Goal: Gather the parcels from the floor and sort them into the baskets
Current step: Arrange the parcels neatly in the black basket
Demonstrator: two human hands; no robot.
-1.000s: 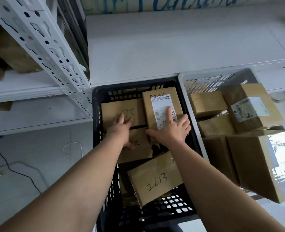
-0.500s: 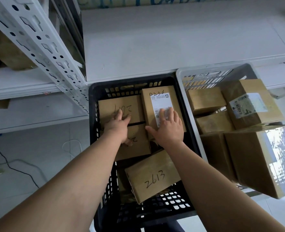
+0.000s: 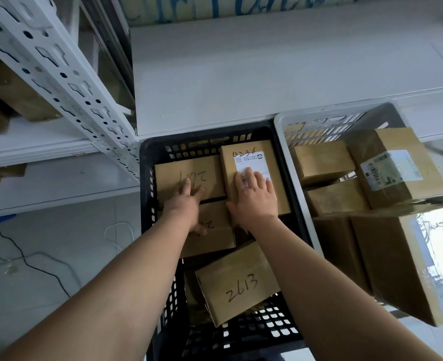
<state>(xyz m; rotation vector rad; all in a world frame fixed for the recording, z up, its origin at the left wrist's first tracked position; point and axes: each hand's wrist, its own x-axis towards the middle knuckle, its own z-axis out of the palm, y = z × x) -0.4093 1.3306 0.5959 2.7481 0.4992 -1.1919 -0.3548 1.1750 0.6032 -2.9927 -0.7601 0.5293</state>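
Observation:
A black basket point(image 3: 147, 230) holds several brown cardboard parcels. My right hand point(image 3: 255, 198) lies flat, fingers straight, on a parcel with a white label point(image 3: 251, 157) at the basket's far right. My left hand point(image 3: 185, 201) rests with straight fingers on a parcel with handwritten digits point(image 3: 168, 178) at the far left, its thumb over the parcel below point(image 3: 215, 235). A tilted parcel marked 2613 point(image 3: 237, 282) lies nearer to me. To the right, a white basket point(image 3: 283, 131) is filled with more parcels, including a large box point(image 3: 408, 267).
White metal shelving point(image 3: 59, 82) stands at left with cardboard boxes on it. A white shelf board point(image 3: 267, 69) runs behind the baskets. A black cable point(image 3: 27, 261) trails over the white floor at left.
My right hand has slid further up the labelled parcel, which has shifted deeper against the basket's far wall. My left hand has stayed on the parcels at left.

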